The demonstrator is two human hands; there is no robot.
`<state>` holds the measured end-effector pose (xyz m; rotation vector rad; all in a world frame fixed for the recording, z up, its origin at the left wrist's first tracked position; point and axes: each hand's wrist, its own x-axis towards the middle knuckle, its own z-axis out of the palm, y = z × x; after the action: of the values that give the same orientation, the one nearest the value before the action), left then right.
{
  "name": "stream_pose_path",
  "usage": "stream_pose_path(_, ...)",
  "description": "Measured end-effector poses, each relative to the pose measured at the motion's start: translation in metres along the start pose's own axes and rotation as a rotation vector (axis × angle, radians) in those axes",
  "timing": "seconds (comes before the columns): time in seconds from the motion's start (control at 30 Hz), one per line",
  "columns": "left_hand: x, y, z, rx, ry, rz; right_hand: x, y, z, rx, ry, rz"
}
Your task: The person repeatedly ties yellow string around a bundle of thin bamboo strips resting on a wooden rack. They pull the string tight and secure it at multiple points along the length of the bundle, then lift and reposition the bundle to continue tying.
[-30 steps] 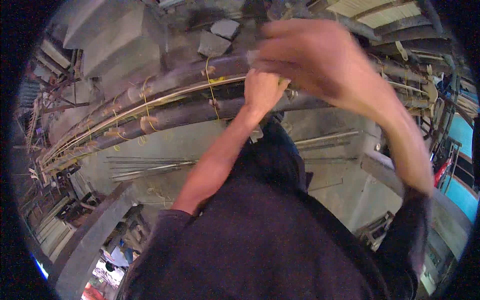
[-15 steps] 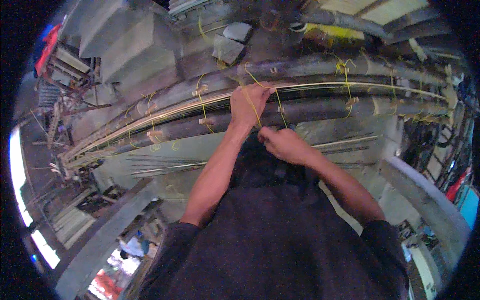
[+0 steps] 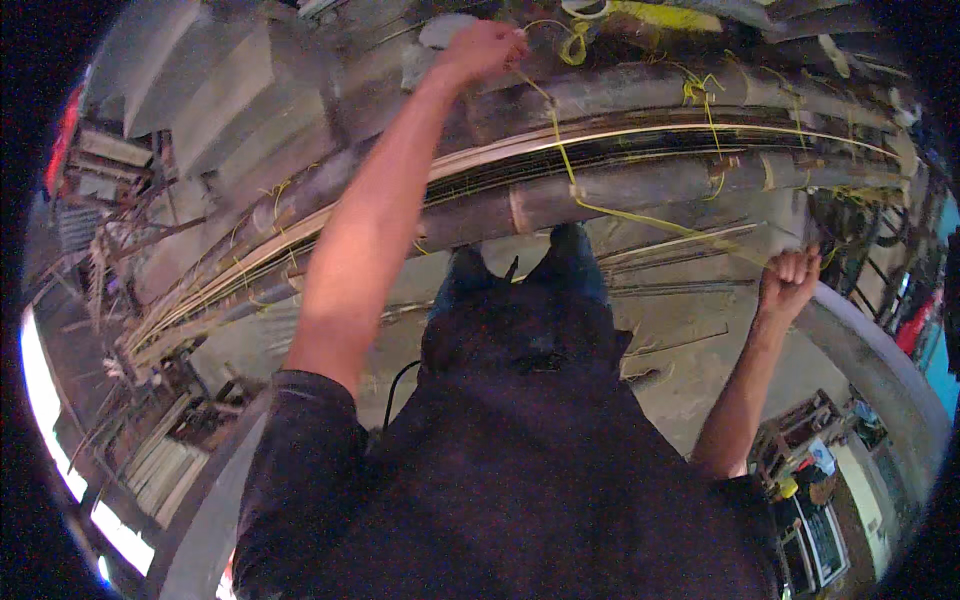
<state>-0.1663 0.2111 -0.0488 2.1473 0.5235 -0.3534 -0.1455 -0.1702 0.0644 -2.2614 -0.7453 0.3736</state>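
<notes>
Two long, thick, dark poles, the far pole [image 3: 620, 95] and the near pole [image 3: 640, 185], lie side by side in front of me. Thin pale strips [image 3: 480, 155] and dark ones run lengthwise between them. A yellow string [image 3: 563, 150] crosses both poles and is drawn out to either side. Beyond the far pole, my left hand [image 3: 485, 50] is closed on one end, with a loose loop trailing from it. My right hand [image 3: 790, 283] is a fist around the other end, out to the right on the near side. Between that fist and the near pole the string looks taut.
Other yellow ties [image 3: 700, 90] bind the poles farther along. Loose thin rods [image 3: 680, 245] lie on the floor near my legs. A concrete block [image 3: 215, 75] stands at the far left, and a grey stone [image 3: 445, 30] lies behind my left hand. Wooden frames [image 3: 110, 165] stand at left.
My hands have moved apart from close together at the poles: the left away beyond the far pole, the right outward to the right. The yellow string now stretches between them across the poles.
</notes>
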Motion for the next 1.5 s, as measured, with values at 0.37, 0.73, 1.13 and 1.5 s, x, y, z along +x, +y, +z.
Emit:
stream_pose_path(0.37, -0.129, -0.078, -0.101, -0.176, 0.359, 0.385, 0.066, -0.088, 0.099, -0.753, -0.115, -0.297)
stream_pose_path(0.73, -0.251, -0.13, -0.112, -0.319, 0.539, 0.201, -0.095, -0.166, 0.261, 0.764, -0.365, 0.732)
stream_pose_path(1.13, -0.239, -0.092, -0.001, 0.107, 0.679, 0.245, 0.116, -0.325, 0.209, -0.097, -0.599, -1.05)
stream_pose_path(1.5, -0.234, -0.089, 0.001, 0.178, 0.456, 0.132, 0.001, -0.194, 0.228, 0.321, -0.639, -0.484)
